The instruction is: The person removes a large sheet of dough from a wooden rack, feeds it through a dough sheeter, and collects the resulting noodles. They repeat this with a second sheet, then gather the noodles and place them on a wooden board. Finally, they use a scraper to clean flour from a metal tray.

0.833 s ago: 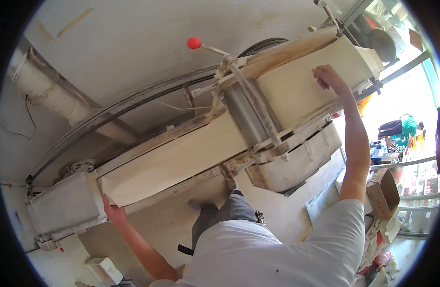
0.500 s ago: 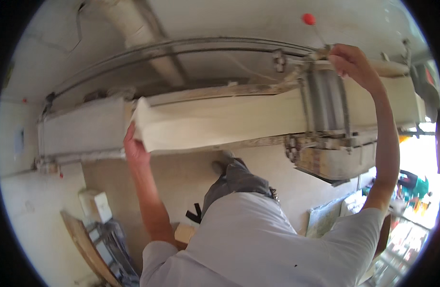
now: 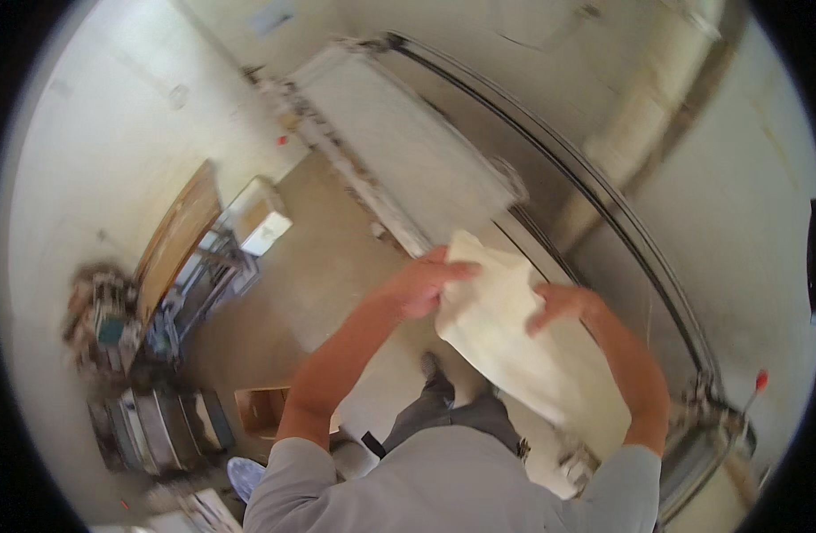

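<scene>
A long, pale cream dough sheet (image 3: 506, 329) lies along the belt of a machine like a dough sheeter, its end raised and rumpled between my hands. My left hand (image 3: 421, 284) grips the corner of that end, thumb on top and fingers partly hidden under it. Across from it, my right hand (image 3: 572, 306) is closed on the far edge, thumb and fingers bent round it. Beyond the raised end stretches the pale belt (image 3: 408, 142), running away to the upper left.
Dark guard rails (image 3: 594, 182) curve along the machine's far side. A lever with a red knob (image 3: 761, 380) stands at the lower right. On the left are a wooden board (image 3: 179, 226), a white box (image 3: 259, 218), stacked metal trays (image 3: 159, 431) and an open carton (image 3: 261, 409).
My view has turned left. My right hand has left the roller head by the red-knobbed lever and come to the dough's end. The left hand still holds that end, now nearer my right hand.
</scene>
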Demonstrator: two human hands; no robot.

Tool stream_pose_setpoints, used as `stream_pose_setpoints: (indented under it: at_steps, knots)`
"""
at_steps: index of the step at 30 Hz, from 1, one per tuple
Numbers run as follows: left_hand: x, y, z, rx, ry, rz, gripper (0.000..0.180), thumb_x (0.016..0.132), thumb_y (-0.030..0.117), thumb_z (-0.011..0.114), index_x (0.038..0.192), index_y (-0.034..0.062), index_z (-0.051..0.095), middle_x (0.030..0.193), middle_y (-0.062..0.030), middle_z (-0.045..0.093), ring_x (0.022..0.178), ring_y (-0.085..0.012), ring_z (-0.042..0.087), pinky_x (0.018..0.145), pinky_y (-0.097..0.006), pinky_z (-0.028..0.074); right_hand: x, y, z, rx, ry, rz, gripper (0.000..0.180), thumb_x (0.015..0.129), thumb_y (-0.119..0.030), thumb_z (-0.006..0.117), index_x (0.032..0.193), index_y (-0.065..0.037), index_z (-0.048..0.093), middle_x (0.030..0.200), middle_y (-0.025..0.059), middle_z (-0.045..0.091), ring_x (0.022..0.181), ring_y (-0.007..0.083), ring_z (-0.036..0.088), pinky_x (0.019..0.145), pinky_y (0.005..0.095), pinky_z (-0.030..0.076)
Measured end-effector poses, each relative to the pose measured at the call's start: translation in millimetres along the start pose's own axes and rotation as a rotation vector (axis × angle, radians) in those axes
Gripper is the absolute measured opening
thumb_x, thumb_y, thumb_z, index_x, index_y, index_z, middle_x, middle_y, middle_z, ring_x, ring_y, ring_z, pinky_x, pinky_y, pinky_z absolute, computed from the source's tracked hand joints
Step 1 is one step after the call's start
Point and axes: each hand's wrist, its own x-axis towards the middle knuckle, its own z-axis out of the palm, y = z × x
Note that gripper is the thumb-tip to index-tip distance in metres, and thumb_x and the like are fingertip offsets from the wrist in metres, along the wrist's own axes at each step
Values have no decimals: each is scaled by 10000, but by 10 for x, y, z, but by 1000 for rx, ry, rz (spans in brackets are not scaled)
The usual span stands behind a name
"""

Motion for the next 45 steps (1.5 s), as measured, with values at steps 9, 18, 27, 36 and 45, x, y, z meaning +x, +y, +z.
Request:
stream_pose_setpoints:
  at_steps: [9,18,27,36,45]
  knots:
    - [210,315,-2500,278,-22,26,342,997,234,676,1226,-20,686,1070,-78,738,904,-135,683,749,-319,564,827,-1208,415,116,350,95,484,787,-396,891,935,46,764,796,50,716,759,146,645,722,329,518]
    - [1041,687,-3466,407,-64,-106,318,1022,300,651,1237,68,681,999,-88,746,794,-152,695,631,-298,547,960,-1583,792,427,895,37,196,964,-156,694,957,29,757,810,25,714,741,99,618,688,309,504]
    - [2006,3044,-4323,301,37,266,389,968,322,650,1235,40,683,1012,-104,754,847,-204,722,693,-360,597,928,-1843,382,500,1246,114,227,979,-139,663,1086,51,724,974,38,736,825,121,647,764,296,515]
    - [4081,5564,-5578,256,305,549,418,1011,316,565,1341,61,587,1184,-107,727,1050,-219,687,885,-457,549,1055,-2204,98,317,1654,365,244,990,-166,671,1164,5,686,973,-22,634,859,100,565,760,287,487]
    - [5725,7150,-5943,288,111,594,586,1115,463,227,1433,120,580,1443,-85,619,1272,-229,589,1112,-503,314,1222,-3301,-561,268,1749,208,241,997,-208,661,1068,11,733,906,-25,686,853,57,586,771,280,494]
